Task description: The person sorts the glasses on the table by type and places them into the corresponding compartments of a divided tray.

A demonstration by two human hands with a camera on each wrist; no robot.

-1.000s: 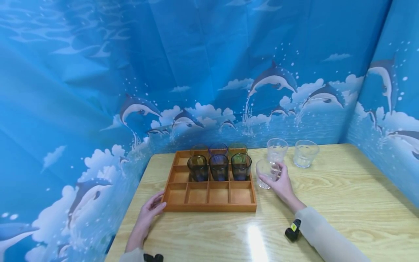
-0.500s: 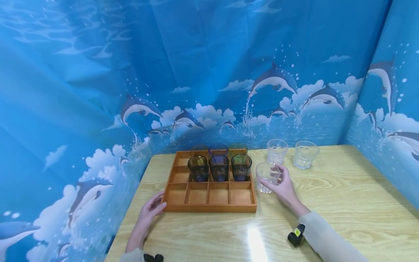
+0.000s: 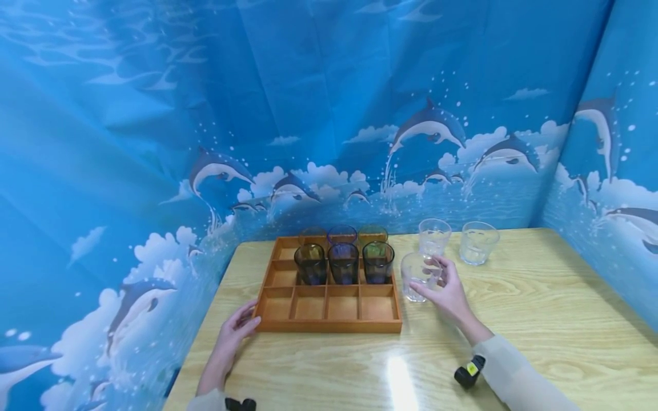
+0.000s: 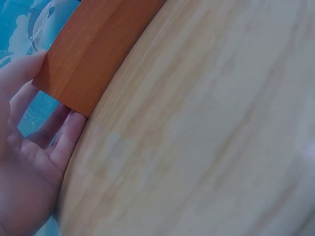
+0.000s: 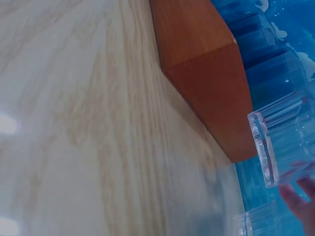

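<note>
In the head view, a wooden compartment tray (image 3: 329, 326) lies on the table. My left hand (image 3: 235, 337) holds its front left corner, thumb and fingers against the wood (image 4: 83, 64). Just right of the tray, my right hand (image 3: 448, 292) grips a clear glass (image 3: 414, 279) between thumb and fingers. The right wrist view shows this clear glass (image 5: 283, 140) with its base raised off the table, beside the tray's end (image 5: 211, 98). Three dark glasses (image 3: 344, 265) stand in the middle row. Behind them are amber, purple and yellow-green glasses (image 3: 373, 233), partly hidden.
Two more clear glasses stand at the back right, one (image 3: 434, 235) behind the right hand and another (image 3: 478, 242) farther right. A blue dolphin-print curtain (image 3: 319, 114) borders the wooden table (image 3: 545, 319) at the back and sides.
My right hand has brought the clear glass a little toward me, and in the last half second it has hardly moved. My left hand and the tray stay where they were.
</note>
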